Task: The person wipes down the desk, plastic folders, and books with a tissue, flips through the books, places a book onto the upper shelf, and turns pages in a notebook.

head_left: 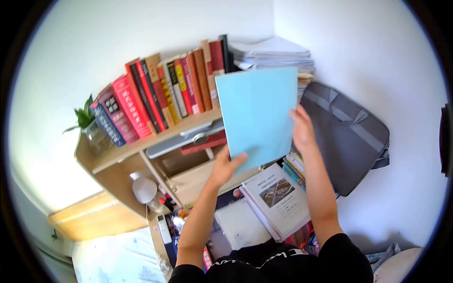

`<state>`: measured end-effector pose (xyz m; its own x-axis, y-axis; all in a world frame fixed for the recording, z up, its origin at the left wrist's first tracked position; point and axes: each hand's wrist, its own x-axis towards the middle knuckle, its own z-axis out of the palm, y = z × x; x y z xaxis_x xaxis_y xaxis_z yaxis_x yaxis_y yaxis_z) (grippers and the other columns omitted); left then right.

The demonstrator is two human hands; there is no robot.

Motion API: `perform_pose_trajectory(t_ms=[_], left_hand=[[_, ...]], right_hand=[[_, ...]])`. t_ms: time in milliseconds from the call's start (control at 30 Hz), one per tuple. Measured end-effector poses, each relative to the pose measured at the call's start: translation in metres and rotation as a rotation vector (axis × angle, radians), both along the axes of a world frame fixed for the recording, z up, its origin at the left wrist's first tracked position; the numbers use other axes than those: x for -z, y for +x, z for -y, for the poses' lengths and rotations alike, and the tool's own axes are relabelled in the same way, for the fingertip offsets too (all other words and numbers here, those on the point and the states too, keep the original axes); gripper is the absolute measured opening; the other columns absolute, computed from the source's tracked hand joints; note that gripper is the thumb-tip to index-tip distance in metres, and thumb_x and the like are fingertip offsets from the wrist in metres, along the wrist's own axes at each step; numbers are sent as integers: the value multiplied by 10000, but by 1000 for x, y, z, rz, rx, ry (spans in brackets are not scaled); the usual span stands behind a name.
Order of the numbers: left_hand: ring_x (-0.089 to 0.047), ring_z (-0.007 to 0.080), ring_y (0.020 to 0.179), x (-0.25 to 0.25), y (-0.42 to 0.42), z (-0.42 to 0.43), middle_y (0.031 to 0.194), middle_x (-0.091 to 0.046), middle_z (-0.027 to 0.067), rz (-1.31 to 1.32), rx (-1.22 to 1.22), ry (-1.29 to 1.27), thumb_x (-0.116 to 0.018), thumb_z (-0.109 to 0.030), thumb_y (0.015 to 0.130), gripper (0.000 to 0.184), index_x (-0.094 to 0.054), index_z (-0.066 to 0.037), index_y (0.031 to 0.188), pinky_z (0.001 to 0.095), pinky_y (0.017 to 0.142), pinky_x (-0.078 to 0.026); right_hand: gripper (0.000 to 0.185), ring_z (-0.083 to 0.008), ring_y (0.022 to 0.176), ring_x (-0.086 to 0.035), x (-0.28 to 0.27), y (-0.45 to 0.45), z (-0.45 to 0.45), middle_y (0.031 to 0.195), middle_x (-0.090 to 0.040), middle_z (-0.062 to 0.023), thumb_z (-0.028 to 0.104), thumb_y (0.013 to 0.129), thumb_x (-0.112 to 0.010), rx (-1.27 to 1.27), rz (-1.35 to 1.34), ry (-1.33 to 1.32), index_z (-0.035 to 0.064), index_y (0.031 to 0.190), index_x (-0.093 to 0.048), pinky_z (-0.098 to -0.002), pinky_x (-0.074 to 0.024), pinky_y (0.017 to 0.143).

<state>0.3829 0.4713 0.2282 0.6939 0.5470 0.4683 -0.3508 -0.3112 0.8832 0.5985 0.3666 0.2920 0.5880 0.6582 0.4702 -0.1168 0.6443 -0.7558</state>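
A flat light blue booklet or folder (259,113) is held up in front of the shelf, tilted slightly. My left hand (226,166) grips its lower left corner, with the thumb across the front and the other fingers hidden behind. At the right edge, my right hand (302,126) is closed on the same blue booklet. Behind it stands a row of upright books (174,89) on the top shelf. Below it, a thick printed document (278,200) with a picture on its cover lies on the desk beside a white folder or notebook (241,224).
A stack of papers (271,54) sits at the shelf's right end. Against the wall leans a dark grey laptop bag (347,137). A potted plant (87,118) stands at the left, with a white lamp (144,188) and a remote control (163,229) lower down.
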Motion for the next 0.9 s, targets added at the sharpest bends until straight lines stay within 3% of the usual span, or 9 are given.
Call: perform_pose_trajectory(t_ms=[167,233,300,367,467,567,667,767,900], left_hand=[[-598,179,860,50,-61,42,1118,-563,170,-258,-23,-121,-565,-119,851,388,-466,16,1201,325,751,-483],[-622,293,877,40,-61,66,1184,-514,222,-299,-317,578,-524,-55,819,422,-444,38,1223,358,745,-506],[-613,331,881,51,-70,95,1206,-472,271,-471,-371,625,-517,-56,787,481,-409,57,1242,373,728,-512],[-599,370,878,52,-61,108,1246,-402,340,-849,-404,680,-498,-59,730,584,-338,119,1263,415,697,-519],[-600,313,819,86,-65,103,1264,-376,349,-927,-566,859,-557,-81,691,630,-342,169,1228,331,601,-541],[-564,335,891,95,-63,103,1308,-329,333,-948,-583,791,-544,-75,705,614,-339,170,1229,353,603,-537],[-524,387,985,100,-63,103,1320,-299,342,-964,-544,715,-563,-168,754,619,-346,165,1228,394,624,-534],[-545,410,969,88,-63,108,1307,-290,371,-938,-525,669,-613,-439,759,768,-375,100,1252,406,660,-533],[-568,377,960,102,-68,102,1278,-374,330,-879,-550,668,-613,-388,773,639,-454,36,1225,398,657,-532]], right_hand=[[208,-128,914,-537,119,-64,-41,939,-593,-41,190,892,-506,-140,-265,-226,54,1046,-539,-281,-424,814],[256,-129,962,-512,146,-77,-52,1020,-564,-52,253,897,-508,-152,-233,-334,91,1095,-514,-289,-422,830],[342,-171,1012,-502,209,-118,-58,1113,-524,-76,296,913,-469,-235,-290,-422,73,1173,-479,-319,-420,865],[421,-200,1045,-494,221,-136,-48,1158,-507,-93,363,923,-420,-408,-360,-409,67,1221,-450,-339,-411,892],[501,-230,1077,-486,218,-157,-32,1203,-490,-109,431,934,-372,-583,-435,-399,62,1268,-422,-359,-401,920],[700,-269,1146,-458,182,-166,-12,1290,-450,-142,588,915,-199,-843,-611,-260,46,1324,-366,-397,-381,965],[661,-264,1141,-463,177,-164,-8,1279,-460,-137,555,929,-217,-769,-636,-357,44,1318,-374,-394,-387,960],[582,-248,1100,-496,190,-149,-14,1242,-493,-133,493,940,-294,-820,-617,-381,39,1285,-409,-384,-408,938],[513,-233,1049,-531,215,-136,-20,1187,-535,-130,431,940,-375,-844,-628,-448,18,1232,-460,-364,-432,907]])
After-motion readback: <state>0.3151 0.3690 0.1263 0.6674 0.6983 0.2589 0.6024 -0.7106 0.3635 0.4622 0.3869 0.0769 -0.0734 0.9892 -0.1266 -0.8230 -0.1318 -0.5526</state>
